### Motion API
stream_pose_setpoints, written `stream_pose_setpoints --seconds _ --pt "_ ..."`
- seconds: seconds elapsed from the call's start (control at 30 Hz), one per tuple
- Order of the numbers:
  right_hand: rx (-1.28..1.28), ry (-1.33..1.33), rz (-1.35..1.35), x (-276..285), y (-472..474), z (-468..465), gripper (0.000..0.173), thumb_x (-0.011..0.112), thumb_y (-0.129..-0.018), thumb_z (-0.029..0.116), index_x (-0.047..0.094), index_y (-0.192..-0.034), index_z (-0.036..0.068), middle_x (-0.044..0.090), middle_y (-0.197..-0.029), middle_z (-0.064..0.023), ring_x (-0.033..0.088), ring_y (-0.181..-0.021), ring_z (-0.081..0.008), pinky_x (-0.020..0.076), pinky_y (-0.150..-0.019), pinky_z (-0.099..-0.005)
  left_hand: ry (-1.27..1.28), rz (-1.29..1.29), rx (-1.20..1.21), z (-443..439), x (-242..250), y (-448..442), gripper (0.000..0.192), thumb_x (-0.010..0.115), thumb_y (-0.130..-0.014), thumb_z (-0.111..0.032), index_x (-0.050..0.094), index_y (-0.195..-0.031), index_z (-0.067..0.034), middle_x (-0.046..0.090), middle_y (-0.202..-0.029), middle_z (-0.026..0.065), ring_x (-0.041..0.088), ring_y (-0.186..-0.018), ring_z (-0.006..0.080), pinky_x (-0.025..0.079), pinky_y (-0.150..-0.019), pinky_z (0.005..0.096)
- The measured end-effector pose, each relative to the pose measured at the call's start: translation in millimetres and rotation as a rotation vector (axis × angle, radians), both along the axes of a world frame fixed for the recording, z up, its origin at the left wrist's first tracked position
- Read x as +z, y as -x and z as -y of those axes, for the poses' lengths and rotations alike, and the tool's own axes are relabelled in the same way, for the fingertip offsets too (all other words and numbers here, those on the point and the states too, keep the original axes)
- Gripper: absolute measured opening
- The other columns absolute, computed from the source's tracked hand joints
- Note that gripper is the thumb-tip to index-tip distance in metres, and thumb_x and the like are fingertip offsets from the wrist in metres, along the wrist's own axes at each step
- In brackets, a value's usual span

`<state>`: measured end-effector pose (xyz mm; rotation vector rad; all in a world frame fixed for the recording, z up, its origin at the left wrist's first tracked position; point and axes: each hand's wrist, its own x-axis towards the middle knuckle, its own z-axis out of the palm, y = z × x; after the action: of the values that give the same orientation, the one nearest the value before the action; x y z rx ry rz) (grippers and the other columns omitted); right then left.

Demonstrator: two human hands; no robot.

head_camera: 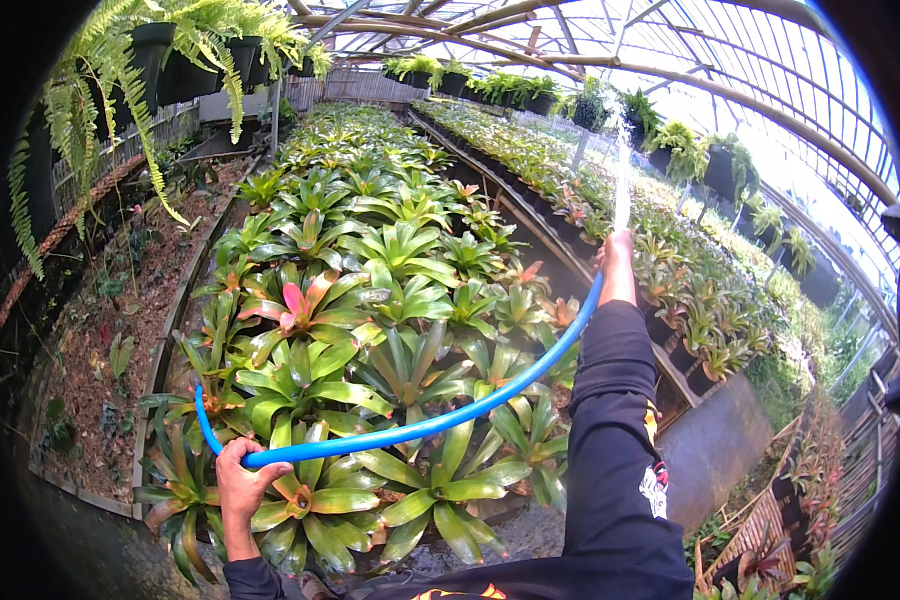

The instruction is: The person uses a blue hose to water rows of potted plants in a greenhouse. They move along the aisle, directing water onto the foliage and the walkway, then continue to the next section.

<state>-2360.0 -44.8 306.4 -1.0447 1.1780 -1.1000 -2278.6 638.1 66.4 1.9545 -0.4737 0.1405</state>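
A blue garden hose (420,429) runs in a curve between my two hands above a bed of bromeliads (412,330). At the lower left, my left hand (244,480) grips the hose, and a length of it bends away beyond the knuckles. My right hand (616,251), arm stretched forward, is closed around the hose's end, which the fingers hide. From there a jet of water (622,180) shoots up and away, breaking into spray near the hanging pots. One bromeliad with a pink centre (294,304) stands out among the green ones below the hose.
Potted ferns (154,56) hang at the upper left, and more hanging pots (675,146) line the right. A wooden rail (517,202) separates the bed from a second bromeliad bed (690,285). Wet concrete floor (720,450) lies at right. Bamboo beams (645,71) cross overhead.
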Motion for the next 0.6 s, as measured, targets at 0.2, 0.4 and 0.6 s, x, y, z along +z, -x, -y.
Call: stream_pose_setpoints --seconds 0.2,0.4,0.6 --pt "0.010 -0.015 0.014 -0.9 0.0 9.0 0.062 0.027 -0.096 0.065 0.037 -0.062 0.013 0.034 -0.049 -0.0005 0.033 -0.035 -0.0173 0.0246 -0.038 -0.0355 -0.056 0.000 0.006 3.8 -2.1 -1.0 0.052 0.093 -0.054 -0.039 0.058 -0.070 -0.004 0.053 -0.068 0.0063 0.052 -0.069 0.0257 0.041 -0.066 0.0381" --pt "0.017 -0.015 0.007 0.2 0.3 6.7 0.063 0.026 -0.096 0.066 0.036 -0.062 0.013 0.033 -0.048 -0.0004 0.033 -0.035 -0.0179 0.0242 -0.038 -0.0357 -0.054 0.007 0.009 5.1 -3.7 -1.2 0.053 0.092 -0.053 -0.040 0.058 -0.070 -0.004 0.052 -0.068 0.0070 0.052 -0.070 0.0266 0.040 -0.067 0.0385" --pt "0.019 0.007 -0.007 1.4 -0.6 0.1 0.063 0.024 -0.096 0.066 0.035 -0.062 0.014 0.033 -0.047 -0.0003 0.032 -0.034 -0.0174 0.0237 -0.038 -0.0353 -0.030 -0.013 0.002 5.1 -3.4 0.8 0.051 0.093 -0.054 -0.036 0.058 -0.070 -0.003 0.052 -0.067 0.0067 0.052 -0.069 0.0260 0.040 -0.065 0.0382"
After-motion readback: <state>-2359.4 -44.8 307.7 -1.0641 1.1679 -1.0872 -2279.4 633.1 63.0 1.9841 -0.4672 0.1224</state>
